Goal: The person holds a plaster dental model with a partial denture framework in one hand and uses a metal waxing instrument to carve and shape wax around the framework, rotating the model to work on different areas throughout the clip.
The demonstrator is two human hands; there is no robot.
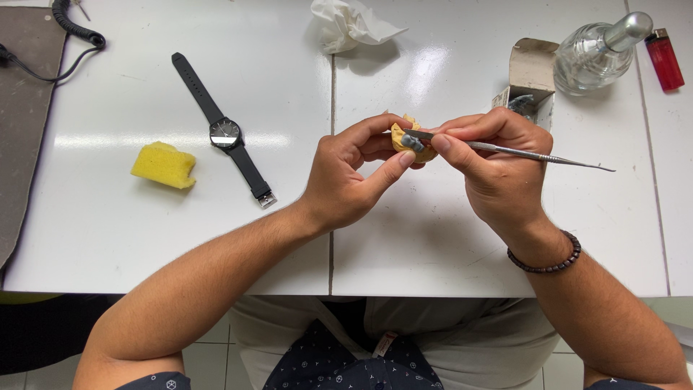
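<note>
White surface [180,238] carries everything, seam running down the middle. Both hands raised just above it, near centre. Left hand [346,180]: fingers curled closed around a small yellow-tan model [406,131] with a grey part on it, thumb underneath, fingertips on top. Right hand [498,170]: fingers pinched closed on a thin metal hand instrument [520,152], held pen-style; its working end touches the grey part of the model, the long tail points right. Dark bead bracelet [548,261] on the right wrist.

Around: black wristwatch [225,133] lying flat left of the hands, strap open. Glass bottle with metal cap [595,54] top right, red lighter [664,59] just beside it. Open small cardboard box [530,76] right behind the right hand. Crumpled white tissue [350,25] at top centre. Yellow sponge piece [164,165] far left, well apart from the hands. Coiled black cable [72,25] top left corner.
</note>
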